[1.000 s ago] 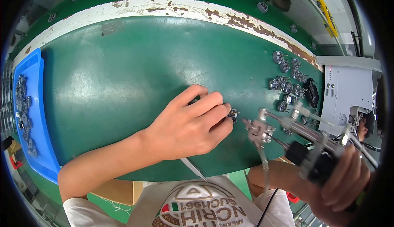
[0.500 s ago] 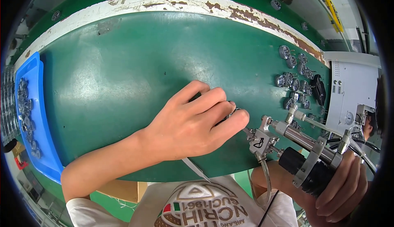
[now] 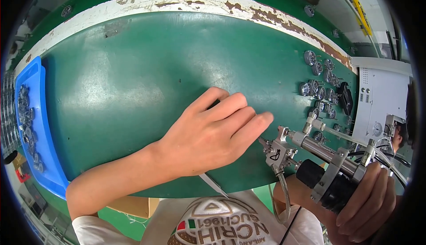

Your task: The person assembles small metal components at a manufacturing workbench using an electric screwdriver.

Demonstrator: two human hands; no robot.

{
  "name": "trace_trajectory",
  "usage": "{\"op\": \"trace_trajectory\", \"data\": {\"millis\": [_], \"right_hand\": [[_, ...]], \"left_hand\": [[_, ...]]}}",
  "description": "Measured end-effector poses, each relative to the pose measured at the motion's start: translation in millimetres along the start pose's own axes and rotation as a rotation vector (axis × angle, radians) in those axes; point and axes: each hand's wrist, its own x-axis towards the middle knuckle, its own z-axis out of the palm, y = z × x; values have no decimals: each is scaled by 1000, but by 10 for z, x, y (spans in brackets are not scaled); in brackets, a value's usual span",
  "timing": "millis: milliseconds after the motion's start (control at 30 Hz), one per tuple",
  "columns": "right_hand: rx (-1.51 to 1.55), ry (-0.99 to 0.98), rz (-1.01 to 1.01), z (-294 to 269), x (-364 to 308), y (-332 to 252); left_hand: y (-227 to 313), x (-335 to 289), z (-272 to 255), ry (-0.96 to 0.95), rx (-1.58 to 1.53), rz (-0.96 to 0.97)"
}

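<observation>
I needed the tool (image 3: 326, 153) steady in my wrapped right hand (image 3: 370, 207); my curled left hand's (image 3: 216, 132) hold, I couldn't tell.

Over the green tabletop (image 3: 133, 54), a hand could pass freely between the blue tray (image 3: 43, 116) and the left hand (image 3: 208, 134). Rightward, clustered round metal parts (image 3: 320, 93) and a grey machine (image 3: 381, 90) obstruct. The right hand (image 3: 366, 207) and its metal-and-black tool (image 3: 328, 155) block the near-right side; clearance beneath seems hard to judge.

Left hand (image 3: 213, 134) with grip hidden, gauge (image 3: 377, 129) unreadably small, shirt (image 3: 217, 220) cropped below
</observation>
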Motion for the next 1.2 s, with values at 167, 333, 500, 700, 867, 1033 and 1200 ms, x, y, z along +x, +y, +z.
{"op": "trace_trajectory", "data": {"millis": [167,333,500,700,867,1033,1200], "right_hand": [[164,-74,-90,-79,155,122],[346,-54,-239,-172,94,155],[399,506,-467,-607,-140,56],[546,293,-462,-528,-31,57],[556,131,-444,-562,-44,199],[496,173,-416,-566,-42,249],[496,140,-409,-541,2,223]], "left_hand": [[-13,20,-2,8,-61,19],[-44,33,-9,22,-57,36],[32,18,-253,21,116,138],[205,-537,-1436,236,596,-319],[-36,-1494,-2161,516,940,-705],[-314,-1090,-2024,491,812,-520],[-1045,-122,-1571,310,543,-299]]}}
